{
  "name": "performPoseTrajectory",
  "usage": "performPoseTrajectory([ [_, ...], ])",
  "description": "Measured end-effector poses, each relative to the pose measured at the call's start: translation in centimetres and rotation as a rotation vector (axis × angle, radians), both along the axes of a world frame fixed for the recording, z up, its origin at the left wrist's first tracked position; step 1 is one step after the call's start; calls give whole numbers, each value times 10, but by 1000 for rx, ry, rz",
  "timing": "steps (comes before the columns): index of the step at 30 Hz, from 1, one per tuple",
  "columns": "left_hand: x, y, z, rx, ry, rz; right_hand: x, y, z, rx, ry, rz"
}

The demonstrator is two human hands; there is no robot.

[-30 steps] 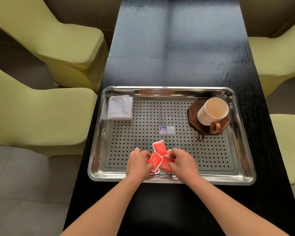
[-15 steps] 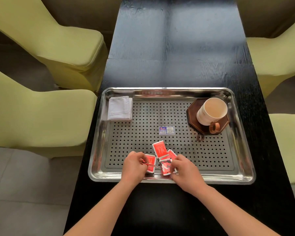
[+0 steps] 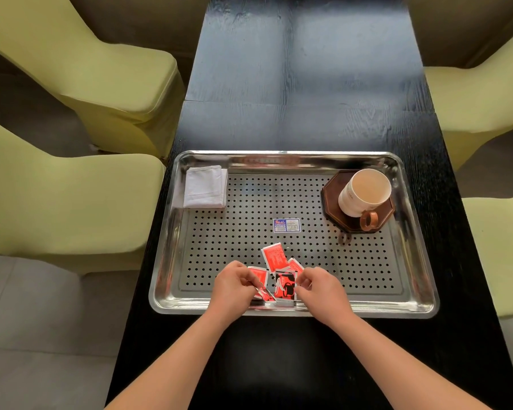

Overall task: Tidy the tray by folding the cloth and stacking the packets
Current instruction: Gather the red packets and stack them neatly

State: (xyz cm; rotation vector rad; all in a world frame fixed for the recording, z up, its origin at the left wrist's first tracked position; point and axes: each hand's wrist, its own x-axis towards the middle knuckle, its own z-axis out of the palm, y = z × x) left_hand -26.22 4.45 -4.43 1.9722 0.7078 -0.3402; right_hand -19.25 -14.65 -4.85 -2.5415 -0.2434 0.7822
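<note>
packets being gathered, cloth already folded

the person is on the packet step now. the white cloth (image 3: 205, 187) lies folded in the far left corner of the shiny tray (image 3: 409, 306), so that part looks done.

both hands are down at the near edge of the tray. the left hand (image 3: 234, 287) is curled almost closed and pinches a red packet (image 3: 260, 284) by its edge. the right hand (image 3: 320, 288) is curled too, with fingertips pinching the side of a red and black packet (image 3: 285, 287) that stands up between the two hands.

the packets are not in a neat pile yet. one red packet (image 3: 275, 257) lies flat just past the hands, and another (image 3: 294, 266) peeks out beside it, partly hidden.

next, i think the two held packets need to come together flat, then the loose ones go on top with edges lined up.

counting: one cloth, one tray, four packets that i can see, maybe more hidden under the hands. there is also one cup (image 3: 365, 192) on one dark coaster (image 3: 332, 208), and one little sticker (image 3: 287, 225) on the tray floor.
</note>
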Motion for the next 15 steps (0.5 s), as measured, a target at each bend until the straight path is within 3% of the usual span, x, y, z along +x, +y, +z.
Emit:
performPoseTrajectory([
  [3, 3, -1, -2, 34, -52, -89, -2, 0, -4, 2, 8, 0],
  [6, 0, 2, -10, 218, -97, -83, -1, -1, -7, 15, 3, -14],
  [11, 4, 1, -19, 284, 111, -53, 2, 2, -10, -9, -34, -24],
  [15, 12, -9, -21, 321, 133, -61, -5, 13, -12, -52, -143, 139],
])
